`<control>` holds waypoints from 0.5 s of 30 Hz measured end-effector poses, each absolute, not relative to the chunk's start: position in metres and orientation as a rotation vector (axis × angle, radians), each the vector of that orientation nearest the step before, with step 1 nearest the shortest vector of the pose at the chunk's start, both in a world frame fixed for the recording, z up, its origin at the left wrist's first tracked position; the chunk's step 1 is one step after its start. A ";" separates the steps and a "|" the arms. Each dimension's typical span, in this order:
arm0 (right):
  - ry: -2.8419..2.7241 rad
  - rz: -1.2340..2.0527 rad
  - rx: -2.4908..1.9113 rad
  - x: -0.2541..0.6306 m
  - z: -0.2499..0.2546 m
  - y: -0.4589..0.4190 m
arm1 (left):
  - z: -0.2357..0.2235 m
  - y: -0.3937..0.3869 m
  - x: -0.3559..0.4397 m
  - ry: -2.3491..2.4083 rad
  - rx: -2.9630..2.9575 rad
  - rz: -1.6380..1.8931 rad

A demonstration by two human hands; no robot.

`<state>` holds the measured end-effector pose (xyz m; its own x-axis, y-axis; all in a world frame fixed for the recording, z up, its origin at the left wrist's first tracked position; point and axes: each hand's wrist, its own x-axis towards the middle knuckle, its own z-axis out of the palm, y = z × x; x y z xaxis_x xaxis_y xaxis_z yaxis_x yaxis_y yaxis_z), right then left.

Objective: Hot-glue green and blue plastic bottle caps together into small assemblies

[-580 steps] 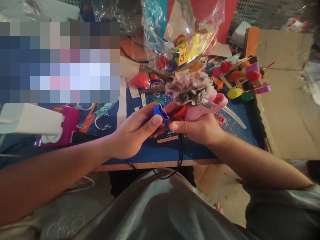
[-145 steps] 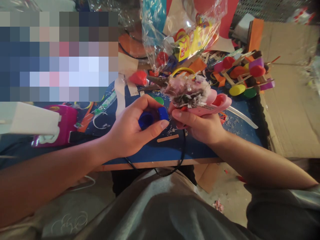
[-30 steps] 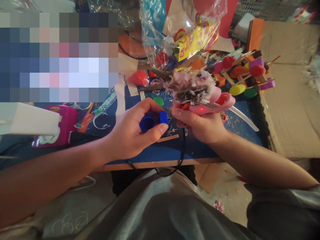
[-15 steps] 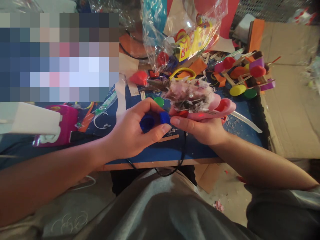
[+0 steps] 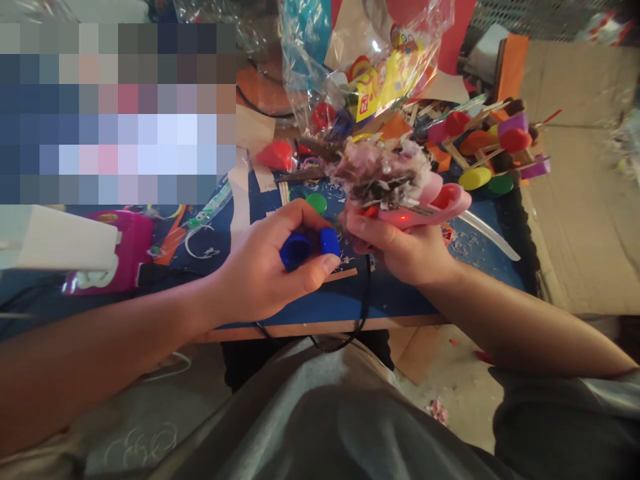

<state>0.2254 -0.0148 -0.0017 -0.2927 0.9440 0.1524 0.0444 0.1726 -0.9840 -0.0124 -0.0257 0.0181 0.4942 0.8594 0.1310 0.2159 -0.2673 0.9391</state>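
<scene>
The left hand (image 5: 260, 267), fingers curled, gripped two blue caps (image 5: 329, 243) above the blue table (image 5: 400, 299), with a green cap (image 5: 316, 203) at twelve o'clock from them and a flat wooden stick (image 5: 341, 274) at about four. The right hand (image 5: 413, 253) was closed round the pink glue gun (image 5: 425, 215), its front wrapped in what seemed to be matted fluff (image 5: 383, 170). At two o'clock from the gun sat a model of sticks and coloured caps (image 5: 514, 140).

No text reads clearly. Beyond the right grip (image 5: 413, 252), a yellow label (image 5: 389, 81) carries blurred white marks on a red square (image 5: 364, 105); the pink gun (image 5: 400, 219) in that grip has illegible dark print.
</scene>
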 end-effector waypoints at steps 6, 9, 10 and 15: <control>-1.450 1.320 -0.983 0.226 -0.006 -0.018 | 0.018 -0.027 -0.012 0.902 1.725 0.822; -1.409 1.291 -0.958 0.227 -0.005 -0.020 | 0.020 -0.026 -0.012 0.899 1.712 0.824; -1.426 1.269 -0.959 0.227 -0.003 -0.020 | 0.020 -0.025 -0.012 0.903 1.711 0.826; -1.670 1.151 -0.959 0.229 0.008 -0.019 | 0.019 -0.024 -0.011 0.905 1.726 0.870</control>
